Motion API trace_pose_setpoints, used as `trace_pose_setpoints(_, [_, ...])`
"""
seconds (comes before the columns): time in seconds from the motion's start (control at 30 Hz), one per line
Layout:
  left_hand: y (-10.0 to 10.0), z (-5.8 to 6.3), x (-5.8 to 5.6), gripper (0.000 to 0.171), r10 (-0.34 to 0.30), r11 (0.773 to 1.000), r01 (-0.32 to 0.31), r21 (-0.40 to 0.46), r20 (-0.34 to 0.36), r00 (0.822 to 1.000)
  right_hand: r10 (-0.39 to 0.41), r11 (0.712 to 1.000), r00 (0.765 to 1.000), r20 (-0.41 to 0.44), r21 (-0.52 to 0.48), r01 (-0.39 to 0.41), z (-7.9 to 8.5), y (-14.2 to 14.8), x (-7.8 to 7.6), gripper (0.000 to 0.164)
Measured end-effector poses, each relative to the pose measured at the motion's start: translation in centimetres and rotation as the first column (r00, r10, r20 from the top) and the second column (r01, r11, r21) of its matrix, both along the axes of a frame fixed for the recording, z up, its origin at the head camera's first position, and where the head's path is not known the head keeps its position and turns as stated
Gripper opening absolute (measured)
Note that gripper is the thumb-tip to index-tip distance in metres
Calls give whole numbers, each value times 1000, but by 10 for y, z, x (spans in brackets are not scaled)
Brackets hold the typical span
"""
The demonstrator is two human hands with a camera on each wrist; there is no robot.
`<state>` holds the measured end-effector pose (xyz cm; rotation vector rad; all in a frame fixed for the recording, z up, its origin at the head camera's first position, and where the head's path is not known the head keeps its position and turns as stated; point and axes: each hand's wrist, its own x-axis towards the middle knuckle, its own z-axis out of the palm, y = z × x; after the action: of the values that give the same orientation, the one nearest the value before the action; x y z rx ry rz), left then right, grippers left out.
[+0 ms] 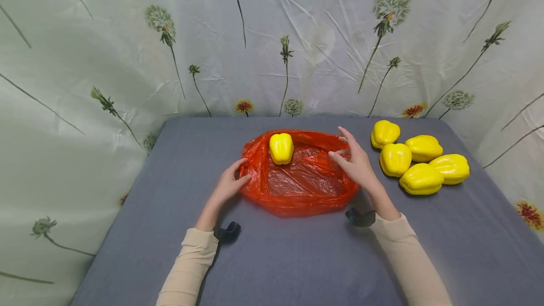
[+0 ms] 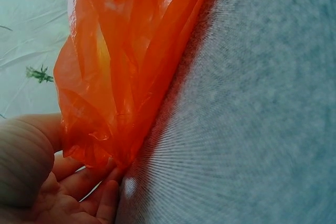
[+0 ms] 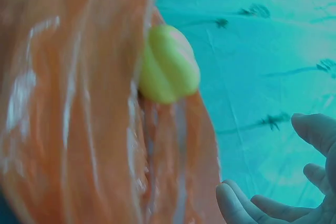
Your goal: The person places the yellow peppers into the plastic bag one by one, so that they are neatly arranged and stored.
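A red plastic bag lies with its mouth spread wide in the middle of the table. Inside it, toward the back left, sits a yellow bell pepper. My left hand is at the bag's left side, thumb and fingers spread apart. In the left wrist view the fingers lie right at the crumpled lower end of the bag. Over the bag's right rim, my right hand is held with its fingers apart and nothing in it. The right wrist view shows the pepper behind the near rim.
Several more yellow bell peppers lie in a group to the right of the bag. The table has a grey cloth. A curtain with a dandelion print hangs behind and at both sides.
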<state>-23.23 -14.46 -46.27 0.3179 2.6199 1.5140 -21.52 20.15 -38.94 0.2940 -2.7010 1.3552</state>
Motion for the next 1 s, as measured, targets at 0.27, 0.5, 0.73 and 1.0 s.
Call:
trace_pose_setpoints(0.27, [-2,0,1,56,1,1000,-1,-10,-4,1000,-52,998,999,-7,-28,51,7,26,13,74])
trace_pose_setpoints(0.5, [-2,-1,1,56,2,1000,-2,-15,-6,1000,-140,990,990,-26,26,141,2,48,18,70])
trace_pose_setpoints(0.73, [-1,0,0,56,3,1000,-3,-11,3,1000,-239,971,970,-53,-6,239,1,71,25,68])
trace_pose_setpoints(1.0, [0,0,1,56,1,1000,-1,-12,9,1000,-371,929,926,-73,-35,369,-1,90,29,65])
